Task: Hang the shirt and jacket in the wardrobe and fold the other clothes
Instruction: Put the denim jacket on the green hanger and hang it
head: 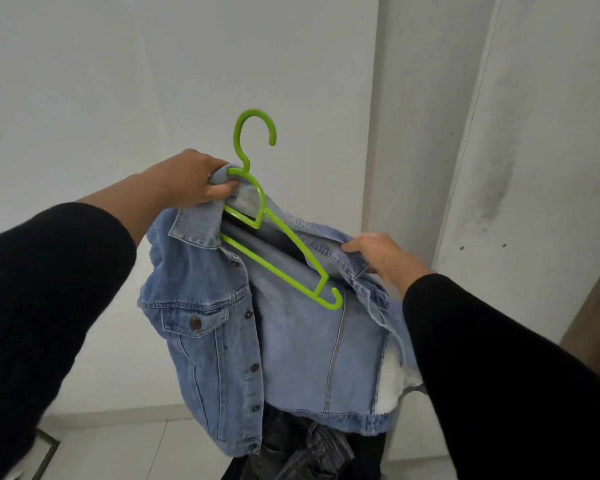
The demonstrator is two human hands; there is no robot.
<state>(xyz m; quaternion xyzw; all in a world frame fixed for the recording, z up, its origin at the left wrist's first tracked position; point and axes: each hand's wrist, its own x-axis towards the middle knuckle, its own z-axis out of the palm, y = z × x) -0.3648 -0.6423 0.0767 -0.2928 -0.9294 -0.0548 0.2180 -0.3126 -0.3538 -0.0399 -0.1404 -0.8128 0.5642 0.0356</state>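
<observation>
Denim jacket (222, 323) held up in the air in front of a white wall (118, 81), front open, inside lining facing the camera. Green plastic hanger (278, 244) sits partly inside it, tilted, hook end up and to the left, far end with its small hook sticking out low and to the right.

Left hand (191, 181) grips the collar of the jacket together with the top corner of the hanger, just below the hook's neck; fingers curled round both, thumb side underneath. Right hand (378, 254) pinches the right shoulder/collar edge of the jacket, fingers folded over the denim, just beside the hanger's lower arm but not clearly touching it. Hands well apart, one at each side of the neckline. Both arms in black sleeves (49, 289).

Left front panel with chest pocket and buttons hangs down freely; white pocket lining shows at lower right of the jacket. Dark grey jeans (302, 452) lie bunched below the jacket hem, on a dark surface. White panel with grey smudges (534, 168) at right, possibly a wardrobe door; cannot tell for sure.
</observation>
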